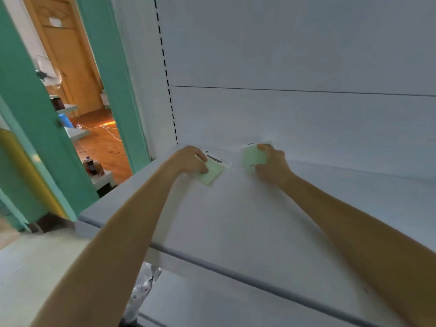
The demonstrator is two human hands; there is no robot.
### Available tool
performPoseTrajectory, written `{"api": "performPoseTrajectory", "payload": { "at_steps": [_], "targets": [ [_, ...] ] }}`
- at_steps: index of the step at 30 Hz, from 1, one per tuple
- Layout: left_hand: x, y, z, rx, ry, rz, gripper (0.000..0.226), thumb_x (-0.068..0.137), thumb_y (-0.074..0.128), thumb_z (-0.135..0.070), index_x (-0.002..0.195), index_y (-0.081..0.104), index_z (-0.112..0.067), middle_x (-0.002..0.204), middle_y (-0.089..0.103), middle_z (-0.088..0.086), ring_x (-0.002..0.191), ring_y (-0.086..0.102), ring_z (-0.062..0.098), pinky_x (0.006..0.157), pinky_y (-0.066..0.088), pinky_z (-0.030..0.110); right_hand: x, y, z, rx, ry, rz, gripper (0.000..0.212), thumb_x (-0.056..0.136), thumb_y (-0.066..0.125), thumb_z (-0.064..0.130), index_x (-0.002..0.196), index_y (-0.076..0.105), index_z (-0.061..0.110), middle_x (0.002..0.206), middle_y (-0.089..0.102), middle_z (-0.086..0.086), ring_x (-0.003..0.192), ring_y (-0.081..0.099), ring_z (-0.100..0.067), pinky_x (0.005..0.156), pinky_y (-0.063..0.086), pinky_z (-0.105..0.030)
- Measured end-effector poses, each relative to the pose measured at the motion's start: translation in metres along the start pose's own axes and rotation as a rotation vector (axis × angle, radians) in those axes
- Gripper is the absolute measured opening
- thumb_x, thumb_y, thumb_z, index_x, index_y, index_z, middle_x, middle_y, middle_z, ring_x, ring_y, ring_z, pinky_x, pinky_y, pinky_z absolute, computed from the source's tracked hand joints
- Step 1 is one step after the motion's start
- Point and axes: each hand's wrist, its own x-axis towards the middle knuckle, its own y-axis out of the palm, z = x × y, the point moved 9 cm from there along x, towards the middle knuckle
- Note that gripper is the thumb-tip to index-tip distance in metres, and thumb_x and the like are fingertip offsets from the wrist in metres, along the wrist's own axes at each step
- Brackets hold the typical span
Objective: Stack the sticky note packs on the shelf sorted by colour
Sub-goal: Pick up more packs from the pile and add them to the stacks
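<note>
Left hand (188, 159) pinches pale-green square sticky note pack (212, 173) on white shelf (236, 220) — right hand (271, 164) grips second pale-green pack (250, 159), print blurred.

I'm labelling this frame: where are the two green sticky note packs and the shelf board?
left green pack (213, 173): head view, its uncovered near corner.
right green pack (251, 158): head view, its flat face.
shelf (236, 220): head view, bare top between the forearms.
</note>
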Motion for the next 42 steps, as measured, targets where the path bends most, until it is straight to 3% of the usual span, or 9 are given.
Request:
{"api": "performPoseTrajectory", "payload": {
  "at_steps": [6,9,11,15,24,31,33,37,42],
  "targets": [
    [0.003,-0.004,-0.018,-0.361,0.097,-0.061,0.033,0.084,0.047,0.003,0.113,0.062,-0.005,0.104,0.049,0.009,0.092,0.046,0.020,0.055,0.036,0.020,-0.024,-0.025,-0.012,-0.061,0.033,-0.125,0.065,0.078,0.068,0.013,0.136,0.039,0.015,0.134,0.039,-0.018,0.122,0.043,-0.035,0.100,0.039,-0.037],
    [-0.001,0.002,-0.022,-0.529,0.102,-0.068,0.039,0.085,0.042,0.003,0.120,0.058,-0.006,0.125,0.053,0.015,0.096,0.045,0.020,0.059,0.040,0.023,-0.041,-0.037,-0.022,0.107,0.120,-0.168,0.061,0.079,0.063,0.004,0.135,0.040,0.010,0.135,0.044,-0.017,0.111,0.052,-0.029,0.078,0.047,-0.032],
    [-0.005,0.011,-0.029,-0.585,0.108,-0.045,0.042,0.086,0.042,0.004,0.125,0.054,-0.005,0.132,0.050,0.016,0.097,0.046,0.020,0.063,0.044,0.025,-0.056,-0.046,-0.027,0.152,0.133,-0.195,0.059,0.080,0.058,0.001,0.136,0.039,0.008,0.134,0.047,-0.017,0.106,0.053,-0.026,0.076,0.046,-0.029],
    [-0.009,0.034,-0.057,-0.604,0.186,-0.007,0.043,0.086,0.044,0.001,0.128,0.052,-0.005,0.134,0.050,0.016,0.107,0.053,0.027,0.083,0.045,0.031,-0.094,-0.074,-0.042,0.190,0.158,-0.274,0.061,0.080,0.058,-0.003,0.136,0.039,0.009,0.136,0.045,-0.014,0.106,0.050,-0.022,0.088,0.045,-0.033],
    [-0.057,0.113,-0.177,-0.620,0.354,0.157,0.045,0.084,0.044,0.001,0.128,0.051,-0.008,0.136,0.048,0.015,0.121,0.050,0.031,0.090,0.045,0.034,-0.184,-0.183,-0.100,0.054,0.242,-0.442,0.067,0.075,0.063,-0.006,0.137,0.038,0.004,0.138,0.040,-0.018,0.111,0.046,-0.022,0.098,0.041,-0.036],
    [-0.121,0.190,-0.281,-0.651,0.404,0.226,0.046,0.084,0.044,0.000,0.129,0.050,-0.007,0.136,0.048,0.018,0.125,0.048,0.032,0.103,0.042,0.041,-0.258,-0.280,-0.169,0.004,0.283,-0.494,0.062,0.075,0.067,-0.004,0.131,0.042,0.004,0.135,0.033,-0.022,0.105,0.038,-0.016,0.091,0.037,-0.023],
    [-0.144,0.216,-0.313,-0.692,0.393,0.248,0.046,0.084,0.044,0.002,0.129,0.049,-0.007,0.137,0.047,0.020,0.126,0.046,0.032,0.104,0.041,0.040,-0.282,-0.314,-0.196,0.001,0.307,-0.533,0.060,0.075,0.064,-0.008,0.129,0.042,0.002,0.135,0.033,-0.023,0.114,0.042,-0.024,0.081,0.033,-0.016],
    [-0.187,0.267,-0.374,-0.765,0.391,0.256,0.051,0.082,0.046,0.004,0.131,0.048,-0.009,0.137,0.046,0.019,0.120,0.050,0.031,0.101,0.043,0.040,-0.332,-0.378,-0.250,0.012,0.361,-0.627,0.055,0.080,0.056,-0.006,0.130,0.040,0.006,0.135,0.032,-0.020,0.123,0.041,-0.028,0.090,0.033,-0.020],
    [-0.218,0.313,-0.433,-0.784,0.417,0.247,0.055,0.080,0.050,0.006,0.133,0.046,-0.009,0.114,0.054,0.015,0.092,0.046,0.017,0.075,0.041,0.021,-0.368,-0.434,-0.291,0.044,0.396,-0.689,0.050,0.085,0.051,0.000,0.131,0.039,0.012,0.136,0.032,-0.015,0.117,0.045,-0.026,0.097,0.038,-0.031]
  ]
}}
